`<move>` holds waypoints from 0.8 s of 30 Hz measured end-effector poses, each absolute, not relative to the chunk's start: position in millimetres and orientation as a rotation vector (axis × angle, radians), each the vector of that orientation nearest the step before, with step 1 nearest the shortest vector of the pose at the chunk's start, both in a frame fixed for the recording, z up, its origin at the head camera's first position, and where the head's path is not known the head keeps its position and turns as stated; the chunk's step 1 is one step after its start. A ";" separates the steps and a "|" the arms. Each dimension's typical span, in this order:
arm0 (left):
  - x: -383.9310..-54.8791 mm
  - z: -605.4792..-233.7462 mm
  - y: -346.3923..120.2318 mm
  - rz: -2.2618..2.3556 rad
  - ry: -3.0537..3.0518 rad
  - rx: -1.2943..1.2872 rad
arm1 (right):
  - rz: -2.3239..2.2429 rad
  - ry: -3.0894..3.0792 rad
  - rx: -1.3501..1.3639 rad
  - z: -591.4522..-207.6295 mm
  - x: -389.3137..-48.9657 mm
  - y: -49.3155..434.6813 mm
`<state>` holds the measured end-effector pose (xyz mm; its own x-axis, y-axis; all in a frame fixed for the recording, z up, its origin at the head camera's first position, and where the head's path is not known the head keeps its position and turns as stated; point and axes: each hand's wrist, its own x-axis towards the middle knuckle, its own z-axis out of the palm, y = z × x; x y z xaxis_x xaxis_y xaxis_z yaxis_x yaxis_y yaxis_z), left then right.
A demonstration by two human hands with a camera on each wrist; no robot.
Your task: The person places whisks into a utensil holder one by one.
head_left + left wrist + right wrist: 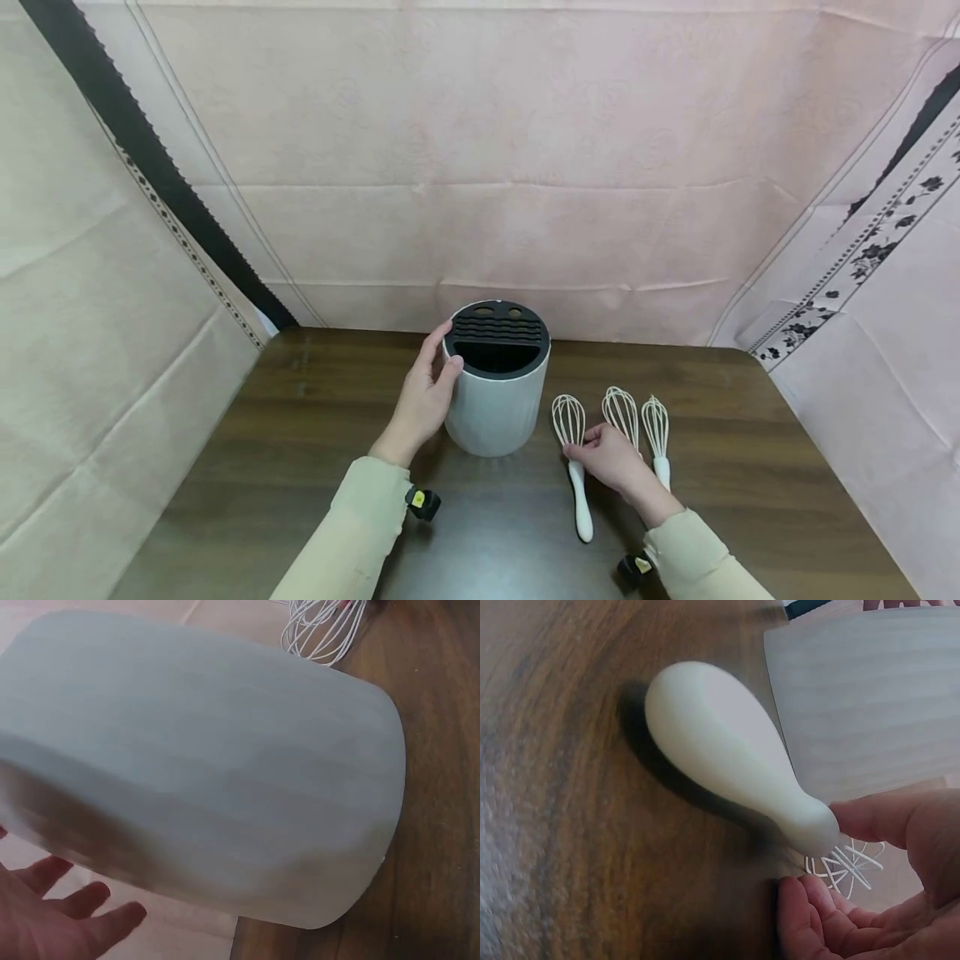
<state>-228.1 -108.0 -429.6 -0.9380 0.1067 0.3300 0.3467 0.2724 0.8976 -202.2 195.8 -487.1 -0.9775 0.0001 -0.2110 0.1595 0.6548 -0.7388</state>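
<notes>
A white cylindrical utensil holder (pixel 491 417) with a black slotted top (pixel 498 333) stands upright on the table. My left hand (pixel 427 392) is at its left side, thumb by the front of the rim and fingers further back. In the left wrist view, relaxed fingers (pixel 112 922) show beside the holder's wall (pixel 225 750). My right hand (pixel 611 458) pinches a whisk (pixel 580 500) between thumb and fingers near the neck, below its cream wire loops. Its white rounded handle (pixel 712 727) points toward me, close over the wood.
Two more whisks lie to the right, one (pixel 621 410) partly covered by my right hand, the other (pixel 656 425) just beyond it. The brown wooden table (pixel 300 467) meets a pale cloth backdrop (pixel 480 225) at its far edge.
</notes>
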 end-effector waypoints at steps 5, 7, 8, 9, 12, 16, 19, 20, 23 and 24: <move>-226.1 -433.5 -103.2 -1.658 -2.360 -0.389 | -1.229 2.677 0.153 -490.0 -202.2 197.8; -224.6 -433.1 -102.4 -1.647 -2.371 -0.370 | -1.230 2.681 0.154 -491.8 -202.6 197.9; -224.0 -432.9 -102.3 -1.647 -2.375 -0.360 | -1.233 2.682 0.155 -492.5 -202.9 197.7; -223.5 -432.7 -102.5 -1.647 -2.382 -0.348 | -1.234 2.683 0.153 -493.5 -203.3 197.5; -223.4 -433.8 -102.9 -1.650 -2.385 -0.336 | -1.240 2.689 0.156 -495.0 -202.8 196.8; -223.7 -434.2 -102.8 -1.636 -2.384 -0.326 | -1.233 2.708 0.149 -494.5 -201.5 195.6; -223.2 -433.6 -101.3 -1.621 -2.389 -0.305 | -1.230 2.716 0.146 -493.8 -200.5 195.1; -223.0 -433.4 -100.7 -1.619 -2.391 -0.299 | -1.231 2.718 0.150 -493.3 -200.2 194.8; -222.0 -433.3 -99.7 -1.618 -2.388 -0.293 | -1.232 2.721 0.159 -493.0 -200.2 193.9; -221.9 -433.5 -99.8 -1.619 -2.384 -0.290 | -1.231 2.720 0.158 -493.4 -200.5 193.7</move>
